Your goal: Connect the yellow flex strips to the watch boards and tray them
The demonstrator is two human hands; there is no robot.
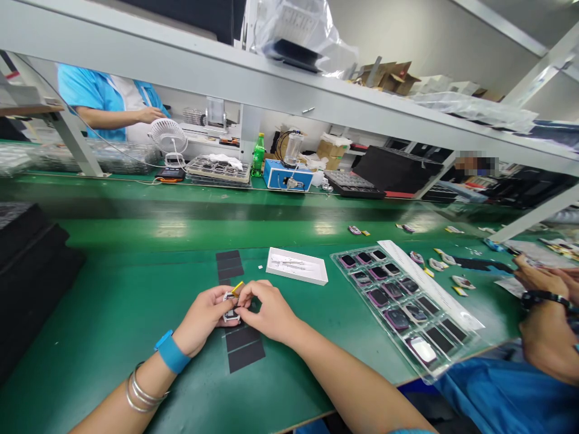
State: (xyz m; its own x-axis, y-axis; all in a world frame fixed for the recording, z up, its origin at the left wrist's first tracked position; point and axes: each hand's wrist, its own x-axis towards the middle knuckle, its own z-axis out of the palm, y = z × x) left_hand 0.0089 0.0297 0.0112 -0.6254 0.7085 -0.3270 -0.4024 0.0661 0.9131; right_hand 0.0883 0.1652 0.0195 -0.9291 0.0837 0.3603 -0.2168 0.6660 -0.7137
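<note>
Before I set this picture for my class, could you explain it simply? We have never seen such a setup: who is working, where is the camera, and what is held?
There is no robot here, only a person's two bare hands. The single picture comes from a camera worn on that person's head, looking forward and down.

The left hand holds a small white-framed piece with a yellow tab. The right hand's fingertips meet at it; exactly what they grip is too small to tell.

On the green bench lie black rectangles, a shallow white box and a clear tray of mostly dark pieces. The hands at the right edge belong to someone else.
</note>
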